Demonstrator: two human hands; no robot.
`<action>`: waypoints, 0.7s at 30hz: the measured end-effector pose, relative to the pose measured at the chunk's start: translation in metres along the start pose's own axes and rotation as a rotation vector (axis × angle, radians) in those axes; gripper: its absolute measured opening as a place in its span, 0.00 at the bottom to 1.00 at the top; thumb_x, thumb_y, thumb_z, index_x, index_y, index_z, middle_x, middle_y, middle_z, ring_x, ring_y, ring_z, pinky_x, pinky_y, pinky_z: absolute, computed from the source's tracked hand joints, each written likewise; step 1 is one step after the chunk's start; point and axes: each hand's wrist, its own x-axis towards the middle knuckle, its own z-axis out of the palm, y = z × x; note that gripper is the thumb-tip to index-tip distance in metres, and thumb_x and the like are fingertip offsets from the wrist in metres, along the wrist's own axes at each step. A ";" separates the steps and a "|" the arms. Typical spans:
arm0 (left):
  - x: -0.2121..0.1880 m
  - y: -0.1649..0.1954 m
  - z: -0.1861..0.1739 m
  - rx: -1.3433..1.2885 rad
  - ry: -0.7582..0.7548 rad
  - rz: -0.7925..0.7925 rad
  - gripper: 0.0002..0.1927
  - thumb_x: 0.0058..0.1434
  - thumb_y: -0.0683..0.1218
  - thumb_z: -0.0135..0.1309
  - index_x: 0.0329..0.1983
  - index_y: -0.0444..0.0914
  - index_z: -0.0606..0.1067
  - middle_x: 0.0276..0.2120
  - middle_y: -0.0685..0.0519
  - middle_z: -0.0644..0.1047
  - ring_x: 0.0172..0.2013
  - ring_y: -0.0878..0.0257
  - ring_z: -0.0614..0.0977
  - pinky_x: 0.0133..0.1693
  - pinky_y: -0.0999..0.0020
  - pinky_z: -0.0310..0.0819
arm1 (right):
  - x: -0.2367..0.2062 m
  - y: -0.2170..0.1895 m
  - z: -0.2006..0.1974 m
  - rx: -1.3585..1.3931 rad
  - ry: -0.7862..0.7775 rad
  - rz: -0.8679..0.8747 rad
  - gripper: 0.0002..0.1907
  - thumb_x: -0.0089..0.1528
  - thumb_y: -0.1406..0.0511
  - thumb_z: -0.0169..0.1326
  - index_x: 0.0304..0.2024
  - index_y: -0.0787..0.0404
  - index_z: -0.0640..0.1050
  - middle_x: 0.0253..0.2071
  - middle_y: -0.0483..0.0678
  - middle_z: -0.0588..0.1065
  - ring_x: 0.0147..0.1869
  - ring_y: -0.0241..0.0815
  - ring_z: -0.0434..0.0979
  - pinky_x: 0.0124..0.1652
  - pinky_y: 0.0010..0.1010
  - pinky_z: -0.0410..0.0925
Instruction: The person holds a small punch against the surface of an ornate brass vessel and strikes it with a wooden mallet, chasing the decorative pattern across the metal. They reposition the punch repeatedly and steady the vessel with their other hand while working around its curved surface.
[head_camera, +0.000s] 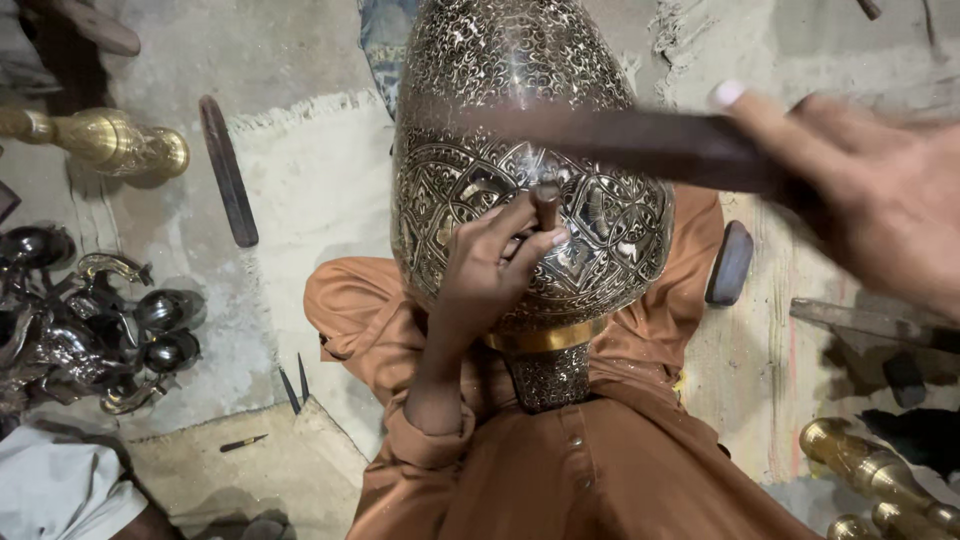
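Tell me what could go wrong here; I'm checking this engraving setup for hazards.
1. The right hand swings a dark striker, motion-blurred, toward the small chisel pinched in the left hand; a miss could hit those fingers.
2. The engraved brass vase rests only on the person's lap, so a blow might make it roll or the chisel skid across the pattern.

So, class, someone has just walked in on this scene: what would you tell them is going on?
A person in orange clothing sits on the floor with a large engraved metal vase resting across the lap. The left hand pinches a small chisel-like punch with its tip against the vase's patterned surface. The right hand grips a dark wooden striker, blurred, just above the punch. More brass pieces and small tools lie on the floor around.
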 end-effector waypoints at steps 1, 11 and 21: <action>0.000 0.000 -0.001 -0.009 0.013 0.041 0.21 0.69 0.52 0.55 0.58 0.33 0.77 0.42 0.45 0.83 0.39 0.60 0.88 0.42 0.66 0.85 | 0.001 -0.005 -0.003 0.236 0.138 0.000 0.44 0.57 0.65 0.60 0.75 0.50 0.60 0.42 0.60 0.75 0.38 0.53 0.78 0.34 0.45 0.73; 0.008 -0.021 -0.004 0.204 -0.139 0.336 0.11 0.76 0.47 0.50 0.53 0.42 0.81 0.45 0.46 0.83 0.38 0.61 0.87 0.43 0.67 0.86 | -0.015 0.026 0.004 -0.418 -0.176 -0.033 0.38 0.63 0.64 0.60 0.74 0.53 0.61 0.39 0.54 0.78 0.33 0.47 0.79 0.36 0.38 0.73; -0.012 -0.013 0.017 0.128 0.098 0.207 0.11 0.76 0.50 0.51 0.51 0.41 0.79 0.42 0.50 0.84 0.36 0.63 0.87 0.38 0.68 0.87 | -0.001 0.039 0.024 -0.368 -0.089 0.006 0.23 0.72 0.60 0.59 0.63 0.46 0.61 0.36 0.45 0.73 0.33 0.38 0.77 0.33 0.29 0.72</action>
